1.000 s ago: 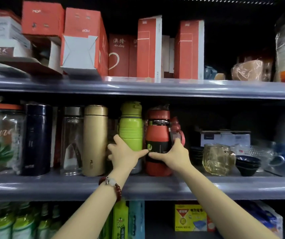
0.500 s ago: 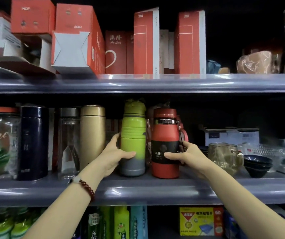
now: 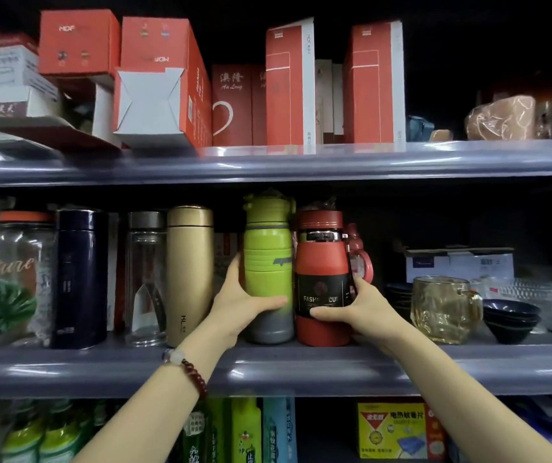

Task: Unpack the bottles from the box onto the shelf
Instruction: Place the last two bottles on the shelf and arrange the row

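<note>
On the grey metal shelf point(image 3: 301, 365), the left hand point(image 3: 234, 304) was wrapped around the lime-green plastic bottle point(image 3: 268, 269) while the right hand point(image 3: 361, 305) gripped the red steel flask point(image 3: 323, 262), both apparently standing upright, touching

middle shelf point(image 3: 301, 365), left to right: jar point(image 3: 21, 279), dark flask point(image 3: 79, 279), clear bottle point(image 3: 146, 279), metal flask point(image 3: 189, 275), sport bottle point(image 3: 268, 262), banded bottle point(image 3: 321, 262), glass mug point(image 3: 441, 309), stacked bowls point(image 3: 510, 317). sport bottle and banded bottle touching. left hand point(image 3: 238, 309) on sport bottle, right hand point(image 3: 364, 309) on banded bottle. cartons point(image 3: 288, 85) on upper shelf point(image 3: 401, 158).
</note>
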